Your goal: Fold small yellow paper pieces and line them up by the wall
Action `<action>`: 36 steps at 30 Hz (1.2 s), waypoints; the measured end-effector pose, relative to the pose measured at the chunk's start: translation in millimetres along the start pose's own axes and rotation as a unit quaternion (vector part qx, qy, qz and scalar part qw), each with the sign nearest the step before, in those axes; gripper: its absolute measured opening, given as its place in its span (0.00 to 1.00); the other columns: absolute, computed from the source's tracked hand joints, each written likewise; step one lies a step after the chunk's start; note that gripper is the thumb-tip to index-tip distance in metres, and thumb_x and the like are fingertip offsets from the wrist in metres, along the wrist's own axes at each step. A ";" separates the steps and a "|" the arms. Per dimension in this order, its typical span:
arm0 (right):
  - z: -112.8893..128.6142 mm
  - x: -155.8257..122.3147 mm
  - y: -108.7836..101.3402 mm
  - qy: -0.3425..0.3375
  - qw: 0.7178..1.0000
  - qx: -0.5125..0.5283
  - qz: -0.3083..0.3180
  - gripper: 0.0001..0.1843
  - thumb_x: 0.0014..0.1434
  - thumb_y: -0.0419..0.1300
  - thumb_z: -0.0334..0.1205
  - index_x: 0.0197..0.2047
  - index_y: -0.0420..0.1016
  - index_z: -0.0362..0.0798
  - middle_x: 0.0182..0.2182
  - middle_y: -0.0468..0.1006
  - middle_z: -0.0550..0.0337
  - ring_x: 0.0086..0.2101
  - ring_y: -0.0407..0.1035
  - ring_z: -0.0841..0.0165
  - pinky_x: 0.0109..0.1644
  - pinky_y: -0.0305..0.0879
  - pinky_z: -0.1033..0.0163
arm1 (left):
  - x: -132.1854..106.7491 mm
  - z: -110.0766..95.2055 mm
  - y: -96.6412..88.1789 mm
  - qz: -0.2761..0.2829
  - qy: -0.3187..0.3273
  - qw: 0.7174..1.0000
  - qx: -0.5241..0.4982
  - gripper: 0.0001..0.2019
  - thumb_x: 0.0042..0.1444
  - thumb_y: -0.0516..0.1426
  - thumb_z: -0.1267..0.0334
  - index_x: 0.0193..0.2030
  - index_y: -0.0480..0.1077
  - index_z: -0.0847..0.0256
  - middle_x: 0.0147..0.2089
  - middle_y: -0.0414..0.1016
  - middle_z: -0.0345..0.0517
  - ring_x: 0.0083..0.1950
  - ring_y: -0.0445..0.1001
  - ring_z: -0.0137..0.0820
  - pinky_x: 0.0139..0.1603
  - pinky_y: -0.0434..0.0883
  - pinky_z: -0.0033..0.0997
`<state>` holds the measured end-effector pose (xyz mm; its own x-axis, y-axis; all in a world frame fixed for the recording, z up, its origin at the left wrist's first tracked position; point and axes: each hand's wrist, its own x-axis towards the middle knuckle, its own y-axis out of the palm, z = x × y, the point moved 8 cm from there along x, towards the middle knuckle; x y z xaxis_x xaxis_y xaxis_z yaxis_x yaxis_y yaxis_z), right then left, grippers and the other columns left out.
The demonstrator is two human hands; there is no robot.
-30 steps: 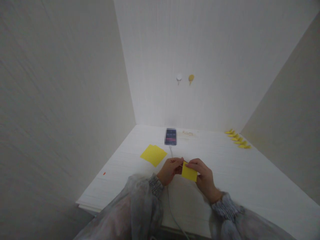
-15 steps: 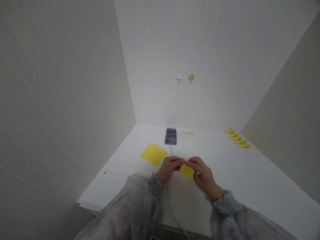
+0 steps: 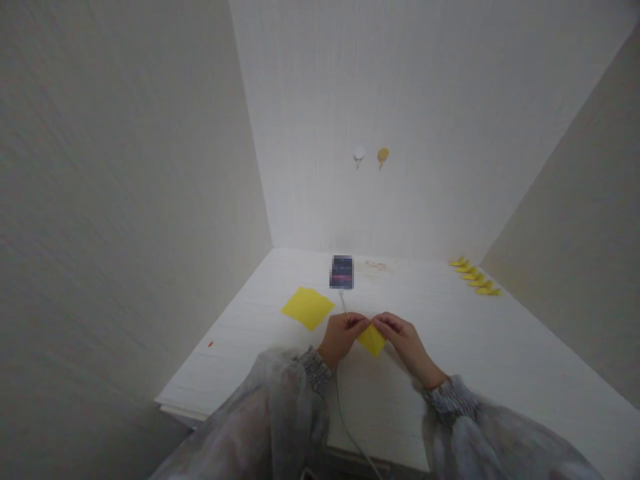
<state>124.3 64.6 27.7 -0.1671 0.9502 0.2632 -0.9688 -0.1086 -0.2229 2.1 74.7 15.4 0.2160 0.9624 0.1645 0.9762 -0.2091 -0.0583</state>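
Both of my hands pinch one small yellow paper square (image 3: 372, 339) just above the white table (image 3: 475, 347). My left hand (image 3: 341, 337) grips its upper left corner with closed fingers. My right hand (image 3: 404, 341) grips the upper right edge, fingers pressed together. The paper hangs as a diamond between them, its lower tip pointing down. To the left of my hands lies a stack of flat yellow sheets (image 3: 307, 307).
A phone (image 3: 342, 272) lies beyond my hands, its white cable (image 3: 345, 427) running toward me off the table's near edge. Several folded yellow paper pieces (image 3: 475, 278) line the back right corner. Two small hooks (image 3: 371, 157) are on the back wall. Walls enclose three sides.
The yellow paper has turned from a slanted square into a smaller diamond shape, and both hands have moved slightly away from me and lower toward the table.
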 end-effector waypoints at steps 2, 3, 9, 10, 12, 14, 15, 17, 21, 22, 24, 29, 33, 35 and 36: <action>-6.9 1.4 3.8 0.021 1.000 -0.005 0.003 0.11 0.50 0.55 0.45 0.29 0.71 0.45 0.24 0.72 0.60 0.27 0.65 0.69 0.30 0.62 0.66 | 0.0 0.8 0.3 -0.001 0.008 0.999 0.033 0.14 0.45 0.54 0.54 0.29 0.72 0.64 0.26 0.72 0.44 0.28 0.66 0.28 0.30 0.63 0.26; -9.2 1.9 4.3 0.023 1.000 -0.008 0.001 0.11 0.50 0.55 0.45 0.29 0.70 0.45 0.24 0.71 0.60 0.27 0.65 0.70 0.30 0.61 0.66 | 0.3 1.3 0.0 -0.004 0.012 0.999 0.049 0.14 0.45 0.53 0.54 0.29 0.72 0.64 0.26 0.72 0.44 0.28 0.66 0.28 0.30 0.62 0.26; -15.7 2.7 3.7 0.014 0.998 -0.064 -0.006 0.12 0.51 0.52 0.44 0.28 0.70 0.44 0.23 0.70 0.60 0.26 0.64 0.70 0.29 0.60 0.66 | 1.1 1.9 -0.9 -0.011 0.036 0.991 0.129 0.14 0.48 0.51 0.54 0.29 0.70 0.64 0.26 0.70 0.43 0.28 0.64 0.27 0.28 0.60 0.25; -15.3 2.5 3.5 0.012 0.997 -0.074 -0.010 0.12 0.52 0.52 0.44 0.27 0.70 0.44 0.23 0.70 0.60 0.26 0.64 0.70 0.28 0.60 0.66 | 1.0 1.3 -0.2 -0.007 0.040 0.989 0.140 0.14 0.48 0.50 0.54 0.29 0.70 0.63 0.26 0.69 0.43 0.28 0.64 0.27 0.28 0.59 0.25; -12.4 1.9 3.2 0.007 0.996 -0.091 -0.020 0.12 0.52 0.52 0.44 0.27 0.69 0.45 0.22 0.70 0.60 0.25 0.63 0.70 0.28 0.60 0.66 | 0.9 0.4 0.9 -0.003 0.043 0.987 0.153 0.14 0.49 0.50 0.54 0.29 0.69 0.63 0.25 0.68 0.42 0.27 0.63 0.27 0.28 0.59 0.24; -7.6 1.0 3.4 0.003 0.995 -0.101 -0.029 0.12 0.51 0.51 0.44 0.26 0.69 0.45 0.21 0.70 0.60 0.24 0.63 0.70 0.27 0.60 0.67 | 1.1 0.5 1.2 -0.001 0.043 0.988 0.151 0.14 0.49 0.50 0.55 0.29 0.69 0.64 0.25 0.68 0.42 0.28 0.63 0.26 0.28 0.58 0.24; -4.8 0.5 3.7 0.000 0.994 -0.105 -0.032 0.12 0.51 0.51 0.44 0.26 0.69 0.45 0.21 0.69 0.60 0.24 0.63 0.70 0.26 0.60 0.67 | 1.4 1.2 1.2 -0.001 0.041 0.989 0.144 0.14 0.49 0.50 0.55 0.28 0.68 0.64 0.25 0.67 0.42 0.28 0.62 0.26 0.28 0.58 0.24; 0.6 -0.4 4.9 -0.006 0.993 -0.115 -0.033 0.13 0.51 0.52 0.45 0.25 0.69 0.45 0.20 0.69 0.60 0.24 0.63 0.70 0.26 0.59 0.66 | 2.2 4.0 0.8 -0.001 0.032 0.992 0.121 0.13 0.48 0.50 0.55 0.28 0.68 0.64 0.25 0.66 0.41 0.27 0.62 0.25 0.27 0.58 0.24; 4.5 -0.8 5.1 -0.021 0.990 -0.137 -0.037 0.13 0.50 0.52 0.45 0.25 0.69 0.45 0.21 0.69 0.59 0.24 0.63 0.69 0.28 0.60 0.65 | 4.4 14.4 1.2 0.003 -0.003 0.998 0.065 0.12 0.47 0.52 0.55 0.26 0.65 0.64 0.22 0.62 0.38 0.25 0.60 0.23 0.25 0.57 0.22; 3.5 -0.5 4.1 -0.023 0.989 -0.139 -0.041 0.12 0.50 0.53 0.45 0.25 0.69 0.45 0.21 0.69 0.60 0.24 0.62 0.69 0.28 0.60 0.65 | 4.8 17.4 2.6 0.011 -0.014 0.999 0.049 0.13 0.47 0.52 0.55 0.27 0.65 0.64 0.22 0.62 0.38 0.24 0.59 0.23 0.25 0.57 0.22; -1.0 0.5 1.8 -0.017 0.990 -0.131 -0.048 0.11 0.49 0.54 0.45 0.25 0.70 0.45 0.21 0.69 0.60 0.24 0.63 0.69 0.28 0.60 0.65 | 5.5 21.7 5.7 0.028 -0.030 0.999 0.016 0.14 0.44 0.54 0.53 0.27 0.65 0.65 0.22 0.63 0.38 0.24 0.59 0.22 0.24 0.57 0.22; -19.2 3.4 -0.5 0.052 0.998 -0.022 -0.038 0.12 0.46 0.57 0.46 0.27 0.72 0.45 0.24 0.74 0.58 0.27 0.66 0.68 0.31 0.63 0.64 | 7.6 25.5 1.1 0.000 -0.048 0.997 -0.062 0.16 0.38 0.59 0.54 0.26 0.64 0.65 0.23 0.65 0.38 0.25 0.61 0.22 0.27 0.60 0.23; -26.2 3.1 0.6 0.087 0.994 0.055 -0.030 0.12 0.44 0.58 0.45 0.26 0.73 0.43 0.22 0.74 0.58 0.25 0.66 0.69 0.30 0.62 0.65 | 9.2 29.3 -3.4 -0.024 -0.065 0.993 -0.096 0.15 0.37 0.60 0.56 0.25 0.63 0.66 0.21 0.64 0.37 0.23 0.61 0.22 0.26 0.60 0.24; -29.0 2.3 -0.9 0.097 0.992 0.063 -0.039 0.11 0.43 0.59 0.44 0.25 0.73 0.44 0.20 0.73 0.60 0.23 0.65 0.70 0.29 0.61 0.65 | 9.8 31.4 -1.8 -0.011 -0.067 0.994 -0.088 0.14 0.38 0.59 0.56 0.25 0.63 0.66 0.21 0.64 0.37 0.23 0.61 0.21 0.25 0.59 0.23; -31.1 1.8 -1.8 0.103 0.992 0.061 -0.044 0.11 0.43 0.58 0.44 0.24 0.73 0.44 0.19 0.73 0.61 0.22 0.65 0.71 0.28 0.61 0.66 | 9.8 33.2 -0.7 -0.003 -0.069 0.994 -0.081 0.14 0.39 0.58 0.56 0.25 0.63 0.66 0.22 0.64 0.37 0.22 0.61 0.21 0.25 0.59 0.23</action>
<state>131.5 75.6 -0.6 -0.0520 0.9958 0.0758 -0.9950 -0.0451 -0.0891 2.9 90.1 -15.6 0.2158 0.9761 0.0266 0.9705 -0.2174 0.1044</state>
